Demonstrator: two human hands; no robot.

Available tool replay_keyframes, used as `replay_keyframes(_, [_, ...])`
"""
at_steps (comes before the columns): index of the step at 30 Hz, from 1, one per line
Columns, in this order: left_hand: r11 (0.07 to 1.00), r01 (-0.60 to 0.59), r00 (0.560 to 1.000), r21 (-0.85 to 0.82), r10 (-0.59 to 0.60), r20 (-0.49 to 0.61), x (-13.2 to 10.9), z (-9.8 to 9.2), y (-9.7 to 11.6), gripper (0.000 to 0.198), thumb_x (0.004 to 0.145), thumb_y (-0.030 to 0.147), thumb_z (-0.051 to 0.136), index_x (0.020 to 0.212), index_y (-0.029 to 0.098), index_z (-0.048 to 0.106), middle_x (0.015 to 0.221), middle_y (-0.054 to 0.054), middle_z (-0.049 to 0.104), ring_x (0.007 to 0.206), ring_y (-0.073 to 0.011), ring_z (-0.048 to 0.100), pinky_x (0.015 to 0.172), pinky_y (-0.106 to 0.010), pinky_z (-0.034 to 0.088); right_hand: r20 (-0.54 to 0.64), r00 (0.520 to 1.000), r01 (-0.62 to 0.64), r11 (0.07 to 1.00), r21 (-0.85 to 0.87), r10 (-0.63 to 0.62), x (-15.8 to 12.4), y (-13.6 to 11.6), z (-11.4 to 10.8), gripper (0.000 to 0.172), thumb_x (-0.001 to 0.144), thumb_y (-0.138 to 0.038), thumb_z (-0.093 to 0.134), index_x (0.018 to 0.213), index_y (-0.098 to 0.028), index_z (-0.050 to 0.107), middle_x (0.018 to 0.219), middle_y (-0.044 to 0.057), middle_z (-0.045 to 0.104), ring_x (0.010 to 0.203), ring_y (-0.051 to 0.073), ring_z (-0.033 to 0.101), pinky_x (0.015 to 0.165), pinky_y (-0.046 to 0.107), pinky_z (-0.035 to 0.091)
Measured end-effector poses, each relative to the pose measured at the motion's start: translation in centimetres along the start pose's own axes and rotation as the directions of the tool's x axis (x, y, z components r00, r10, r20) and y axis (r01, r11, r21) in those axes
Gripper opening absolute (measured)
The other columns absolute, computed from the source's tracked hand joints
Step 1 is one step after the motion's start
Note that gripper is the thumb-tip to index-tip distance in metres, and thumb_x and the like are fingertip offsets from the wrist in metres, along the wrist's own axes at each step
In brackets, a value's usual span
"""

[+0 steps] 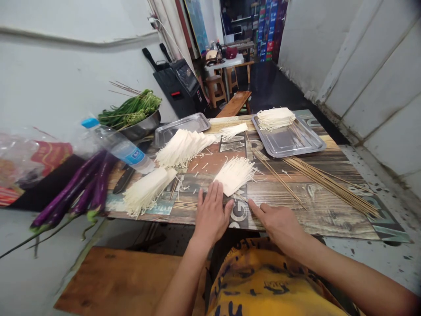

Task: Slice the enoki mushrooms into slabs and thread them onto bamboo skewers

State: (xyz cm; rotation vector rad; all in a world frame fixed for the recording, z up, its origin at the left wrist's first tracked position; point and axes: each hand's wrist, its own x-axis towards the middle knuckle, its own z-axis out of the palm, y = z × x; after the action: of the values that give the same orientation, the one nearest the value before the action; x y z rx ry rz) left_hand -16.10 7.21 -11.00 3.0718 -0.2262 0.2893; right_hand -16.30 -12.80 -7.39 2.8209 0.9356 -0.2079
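My left hand (212,215) lies flat with its fingers stretched, the fingertips on the base of a fanned bunch of enoki mushrooms (235,175). To its right, my right hand (279,226) is closed with the index finger pointing forward. A thin bamboo skewer (241,199) shows between that fingertip and the mushroom base; most of it is hidden by the hand. More enoki bunches (184,147) are lined up behind my left hand, and another enoki pile (148,191) sits nearer the front edge. A small enoki bunch (234,131) lies farther back.
Loose skewers (329,184) lie at the right, below a metal tray (286,147) bearing skewered enoki. Another tray (182,127) is at the back left. A water bottle (121,147), a knife (125,179), eggplants (75,191) and a bowl (144,125) of greens occupy the left.
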Motion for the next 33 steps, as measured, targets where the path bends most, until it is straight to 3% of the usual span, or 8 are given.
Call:
replay_keyframes(10, [1.0, -0.03, 0.999, -0.008, 0.029, -0.027, -0.2, 0.0, 0.2, 0.056, 0.096, 0.041, 0.029, 0.143, 0.012, 0.032, 0.15, -0.01, 0.031, 0.141, -0.0231, 0.025, 0.116, -0.05, 0.014, 0.002, 0.999, 0.045, 0.999, -0.031, -0.045, 0.3, 0.5, 0.3, 0.056, 0.085, -0.009, 0.046, 0.14, -0.012, 0.038, 0.084, 0.012, 0.068, 0.062, 0.02, 0.064, 0.047, 0.027, 0.03])
replay_keyframes(18, [0.998, -0.056, 0.998, -0.023, 0.056, -0.003, 0.0, -0.1, 0.2, 0.053, 0.097, 0.039, 0.029, 0.14, 0.009, 0.036, 0.147, -0.013, 0.036, 0.139, -0.0231, 0.03, 0.115, -0.049, 0.016, -0.052, 0.988, 0.141, 0.989, -0.045, -0.143, 1.8, 0.3, -0.2, 0.051, 0.086, -0.007, 0.044, 0.138, -0.006, 0.039, 0.081, 0.012, 0.069, 0.065, 0.018, 0.064, 0.049, 0.027, 0.031])
replay_keyframes(33, [0.996, -0.087, 0.995, -0.031, 0.086, -0.044, 0.0, 0.2, 0.2, 0.053, 0.097, 0.038, 0.031, 0.138, 0.005, 0.038, 0.145, -0.016, 0.038, 0.137, -0.0257, 0.033, 0.114, -0.05, 0.022, -0.015, 0.988, 0.153, 0.988, -0.018, -0.153, 0.7, 0.8, -0.8, 0.055, 0.084, -0.009, 0.043, 0.138, -0.006, 0.041, 0.076, 0.01, 0.069, 0.062, 0.019, 0.064, 0.045, 0.029, 0.021])
